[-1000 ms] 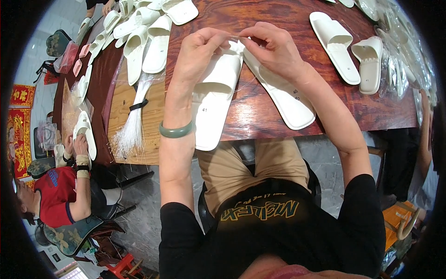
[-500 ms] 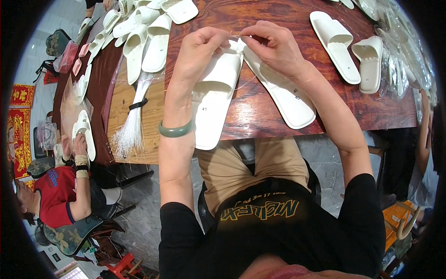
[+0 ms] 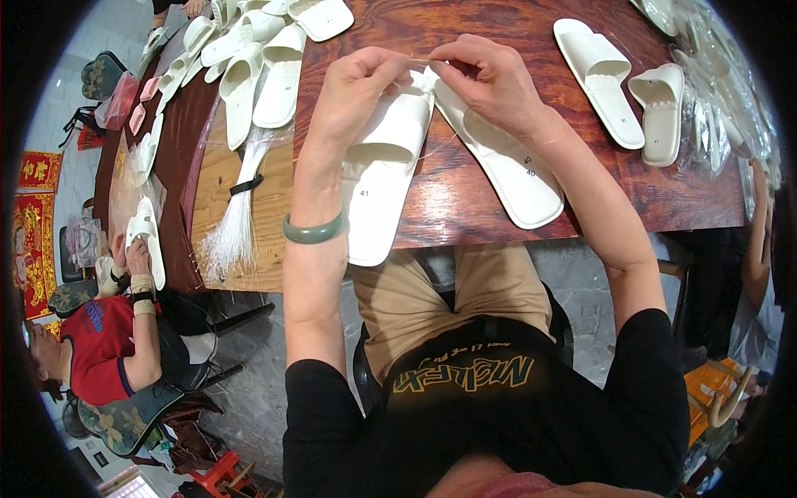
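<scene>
Two white slippers lie on the table in front of me, toe ends close together and heels spread apart. The left slipper reaches over the table's near edge; the right slipper angles away from it. Above their toe ends, my left hand and my right hand are closed in pinches, fingertips a small gap apart. A thin, clear strand spans that gap, held at both sides. Another bit of fine strand curves between the slippers. My hands partly cover the far ends of both slippers.
Left, a bundle of fine white strands with a black tie lies on bare wood, near a pile of white slippers. Two more slippers lie right, beside clear plastic bags. A co-worker in red handles a slipper at far left.
My hands hold nearly the same place, with only slight finger movement at the strand. At far left, the co-worker's hands and slipper have shifted slightly.
</scene>
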`<move>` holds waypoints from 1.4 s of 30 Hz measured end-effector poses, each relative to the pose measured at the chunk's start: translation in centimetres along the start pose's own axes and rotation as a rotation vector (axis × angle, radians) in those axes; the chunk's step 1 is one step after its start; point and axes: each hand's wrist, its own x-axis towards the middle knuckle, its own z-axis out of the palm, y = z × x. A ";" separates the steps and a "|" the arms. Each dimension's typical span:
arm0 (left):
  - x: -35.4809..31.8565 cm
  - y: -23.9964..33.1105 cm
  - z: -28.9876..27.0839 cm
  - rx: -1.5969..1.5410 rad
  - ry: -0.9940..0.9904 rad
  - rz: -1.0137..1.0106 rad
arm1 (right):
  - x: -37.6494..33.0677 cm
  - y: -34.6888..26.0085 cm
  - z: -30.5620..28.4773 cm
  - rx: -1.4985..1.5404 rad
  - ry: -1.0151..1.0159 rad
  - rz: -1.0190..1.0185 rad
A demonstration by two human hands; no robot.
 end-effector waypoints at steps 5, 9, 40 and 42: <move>0.0 0.1 -0.1 -0.041 0.005 -0.005 | 0.0 0.1 -0.1 0.023 -0.002 -0.002; 0.0 -0.1 0.1 -0.071 0.018 -0.006 | 0.0 -0.1 0.0 0.004 -0.015 0.009; 0.0 0.2 0.3 -0.043 -0.036 -0.015 | 0.0 0.4 0.5 0.034 -0.018 0.024; 0.0 0.2 0.3 -0.085 -0.025 -0.022 | -0.1 0.6 0.5 0.049 0.004 0.034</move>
